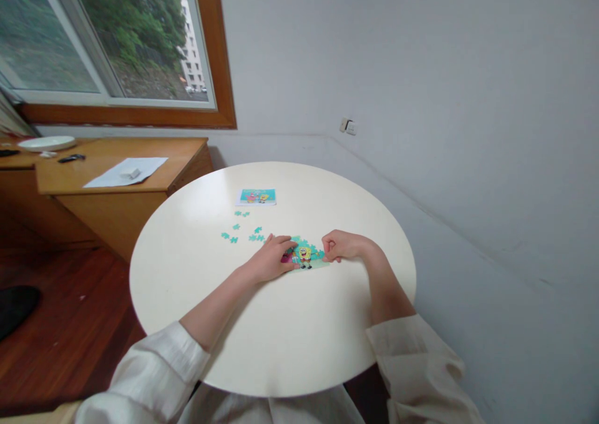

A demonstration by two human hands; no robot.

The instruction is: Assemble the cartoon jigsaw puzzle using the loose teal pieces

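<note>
A partly assembled jigsaw puzzle (305,255) lies on the round white table (281,343), showing a yellow cartoon sponge figure on a turquoise background. My left hand (274,258) rests over its left part, thumb and fingers apart, covering some of a pink figure. At the right edge of the puzzle, my right hand (344,246) is closed with curled fingers touching the border. Whatever is between those fingertips is hidden. Loose turquoise puzzle pieces (256,238) lie beyond and left of my left hand, several of them scattered. Behind these sits a picture card (256,197) with the cartoon figures.
A wooden desk (112,208) stands at the left, near the table. On it are a white sheet (128,169) with a small white object, a dark item (72,158) and a white round plate (47,143). A wall with sockets (349,126) rises behind.
</note>
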